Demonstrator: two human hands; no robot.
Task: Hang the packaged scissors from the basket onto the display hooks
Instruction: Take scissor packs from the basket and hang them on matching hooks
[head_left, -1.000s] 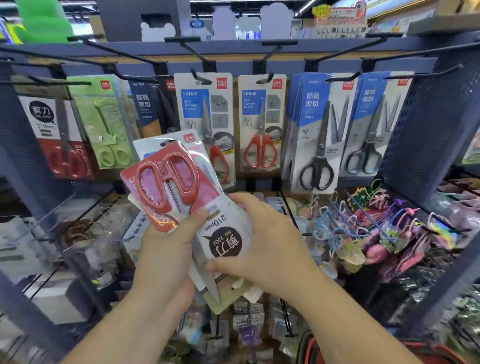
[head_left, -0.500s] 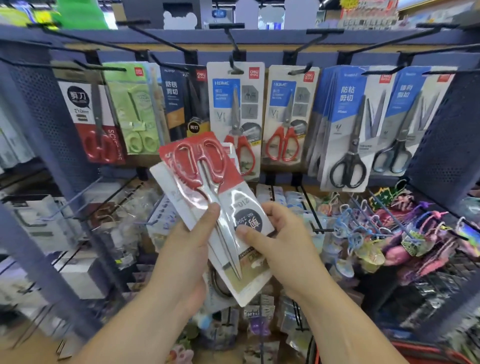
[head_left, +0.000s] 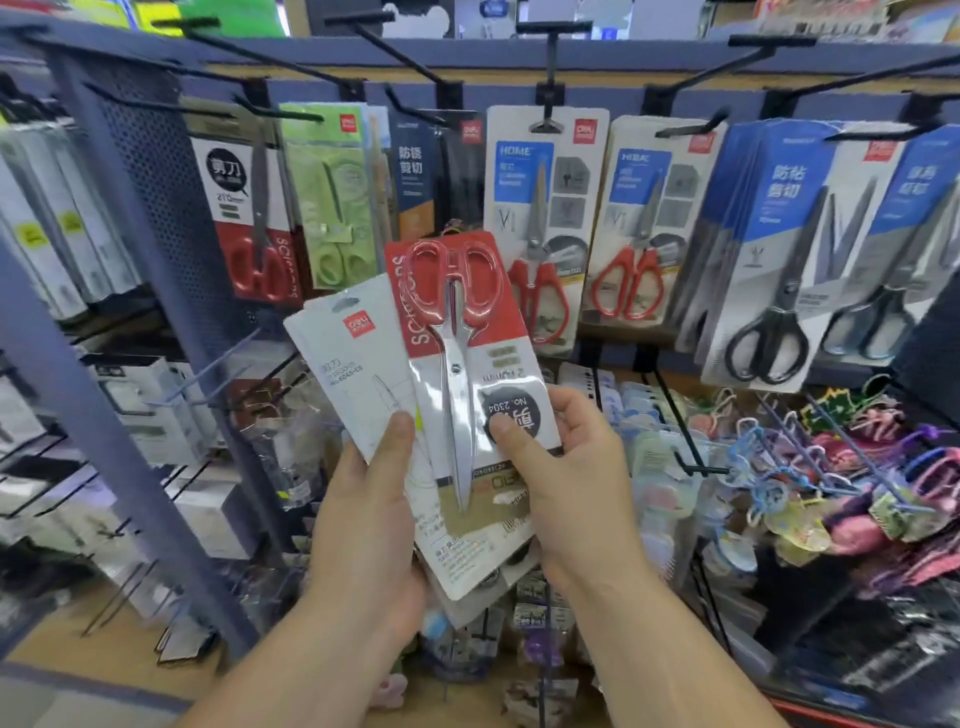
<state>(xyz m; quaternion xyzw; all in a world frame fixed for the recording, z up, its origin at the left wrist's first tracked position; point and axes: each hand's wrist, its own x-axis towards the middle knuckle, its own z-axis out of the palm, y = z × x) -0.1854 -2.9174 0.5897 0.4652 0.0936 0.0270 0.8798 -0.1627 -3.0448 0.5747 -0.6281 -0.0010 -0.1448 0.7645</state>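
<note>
From the head camera, the left hand (head_left: 371, 525) holds a fanned bundle of packs from below, its grip closed round their lower ends with the thumb pressed on the white pack (head_left: 348, 374). The right hand (head_left: 571, 483) pinches the front one, the red-handled scissors pack (head_left: 467, 358), with its thumb on the dark round label. That pack is in the air in front of the rack, well short of the display hooks (head_left: 549, 78). It is handles-up with its print inverted, so its hang hole is probably at the low end, hidden by the hands. The main risk, I judge, is offering it to a hook the wrong way up, or fumbling the turn so the loose bundle slides out of the left hand. A second risk is choosing the wrong hook: the matching pack (head_left: 249, 208) hangs far to the left, not straight ahead. A hook tip could also snag the plastic film.
</note>
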